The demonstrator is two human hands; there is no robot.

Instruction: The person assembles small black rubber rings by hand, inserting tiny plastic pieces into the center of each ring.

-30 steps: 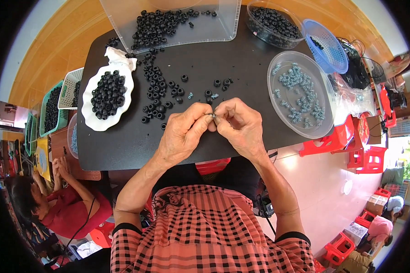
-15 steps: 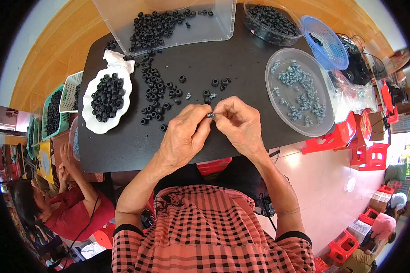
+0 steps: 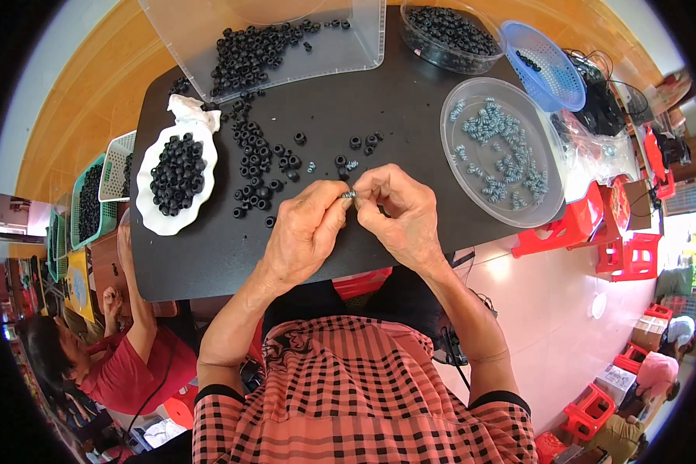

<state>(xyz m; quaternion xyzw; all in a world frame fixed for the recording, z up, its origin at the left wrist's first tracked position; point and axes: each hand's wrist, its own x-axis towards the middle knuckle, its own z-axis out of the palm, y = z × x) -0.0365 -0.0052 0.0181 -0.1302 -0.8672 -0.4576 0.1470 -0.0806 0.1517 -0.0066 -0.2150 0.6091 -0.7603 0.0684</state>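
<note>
Between my fingertips, over the near part of the dark table (image 3: 209,267), is a small metal coil spring (image 3: 349,195). My left hand (image 3: 303,230) pinches its left end between thumb and forefinger. The thumb and forefinger of my right hand (image 3: 400,218) close at its right end; whether another small part sits in that pinch is hidden. Just beyond the fingertips lie a black ring-shaped plastic piece (image 3: 341,161) and a loose spring (image 3: 353,165). More springs lie in a round clear shallow dish (image 3: 450,166) to the right.
Black pieces fill a white scalloped plate (image 3: 148,203) at left, a tipped clear bin (image 3: 373,42) and a round clear tub (image 3: 410,39) at the back. A blue basket (image 3: 568,93) stands far right. A person in red (image 3: 143,371) sits at left; red stools (image 3: 588,410) are lower right.
The view has shifted slightly, so the table things sit a little further left. My fingertips have parted a little, showing more of the spring. The seated person's arm now reaches forward.
</note>
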